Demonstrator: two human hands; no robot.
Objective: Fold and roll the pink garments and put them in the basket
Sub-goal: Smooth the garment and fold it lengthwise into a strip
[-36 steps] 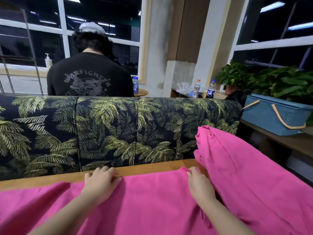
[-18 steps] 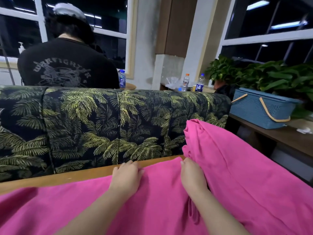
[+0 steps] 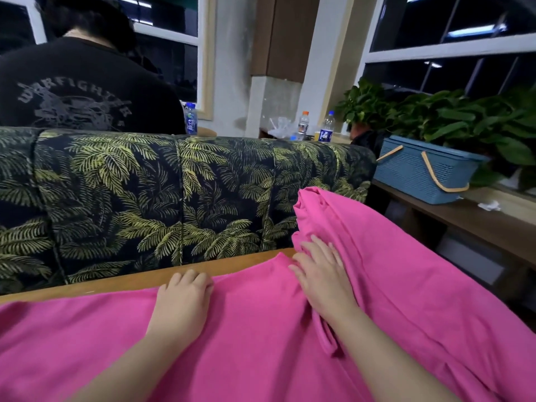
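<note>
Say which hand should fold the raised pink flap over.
Right. The right hand already lies flat against the raised flap of the pink garment; the left hand rests at the far hem, apart from it.

Garment (image 3: 261, 329): pink cloth, matt, soft knit look, smooth with shallow creases; a second bunched pink mass (image 3: 406, 271) of the same cloth, folded in ridges.
Counter (image 3: 130, 281): light wood, smooth, with a faint sheen along its edge.
Sofa back (image 3: 174, 192): dark woven cloth printed with yellow-green palm fronds, matt, seamed in panels.
Basket (image 3: 417, 175): blue plastic, perforated walls, matt; handles (image 3: 441, 184) tan, smooth.
Shelf (image 3: 478, 224): dark wood, dull finish.
Bottles (image 3: 326, 126): clear glossy plastic, paper or film labels.
T-shirt (image 3: 87, 91): black cloth, matt, grey print.
</note>
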